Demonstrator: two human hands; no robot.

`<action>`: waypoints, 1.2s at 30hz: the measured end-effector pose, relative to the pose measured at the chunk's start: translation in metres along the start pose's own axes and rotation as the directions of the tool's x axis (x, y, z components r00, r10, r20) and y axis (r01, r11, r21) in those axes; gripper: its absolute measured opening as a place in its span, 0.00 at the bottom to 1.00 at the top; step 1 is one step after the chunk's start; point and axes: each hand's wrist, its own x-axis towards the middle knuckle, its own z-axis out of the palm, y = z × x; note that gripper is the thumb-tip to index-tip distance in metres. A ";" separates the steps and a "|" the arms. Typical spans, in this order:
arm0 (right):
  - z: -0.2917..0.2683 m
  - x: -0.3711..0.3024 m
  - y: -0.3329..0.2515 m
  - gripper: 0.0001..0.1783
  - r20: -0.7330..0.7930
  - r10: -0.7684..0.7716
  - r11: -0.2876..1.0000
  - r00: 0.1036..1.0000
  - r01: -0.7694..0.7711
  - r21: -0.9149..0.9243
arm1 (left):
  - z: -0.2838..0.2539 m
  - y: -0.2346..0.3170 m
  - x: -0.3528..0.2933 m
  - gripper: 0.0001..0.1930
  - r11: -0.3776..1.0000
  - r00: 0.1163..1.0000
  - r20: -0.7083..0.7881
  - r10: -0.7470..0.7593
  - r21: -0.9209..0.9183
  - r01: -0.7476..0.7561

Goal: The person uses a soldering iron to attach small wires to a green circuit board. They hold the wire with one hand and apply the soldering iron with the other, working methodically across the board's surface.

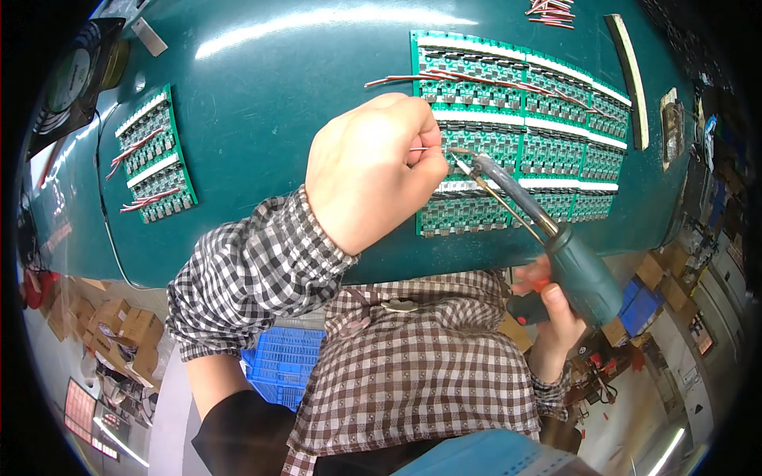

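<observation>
My left hand (377, 166) is closed in a pinch on a thin red-and-white wire (418, 148) above the left part of a large panel of green circuit boards (476, 218). In my right hand (558, 317) is a dark green soldering gun (583, 274), gripped by its handle. Its long metal barrel slants up and left, and the tip is close to the wire's end, over the boards. Whether tip and wire touch I cannot tell. More red-and-white wires (476, 78) lie across the panel's upper row.
A smaller circuit board panel (163, 159) with wires lies at left on the green table (254, 119). Behind it stands a black fan (75, 75). A wire bundle (551, 12) is at the far edge, and a pale strip (627, 79) lies right of the boards. A blue crate (286, 357) sits below.
</observation>
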 end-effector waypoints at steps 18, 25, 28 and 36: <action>0.001 -0.001 -0.002 0.23 0.002 0.030 0.999 1.000 -0.030 -0.045 | 0.000 0.001 0.001 0.04 1.000 1.000 0.001 0.008 0.023 -0.008; 0.001 -0.002 -0.004 0.23 -0.018 0.003 0.999 1.000 -0.004 -0.035 | 0.001 0.000 0.000 0.04 1.000 1.000 -0.009 0.014 0.007 -0.014; 0.001 -0.002 -0.003 0.23 -0.011 -0.011 0.999 1.000 0.010 -0.034 | 0.001 0.000 0.000 0.04 1.000 1.000 -0.008 0.008 0.007 -0.008; -0.001 -0.003 -0.002 0.22 0.022 -0.023 0.998 0.999 0.024 -0.060 | 0.003 0.001 -0.003 0.04 0.999 0.999 -0.043 0.023 0.034 -0.022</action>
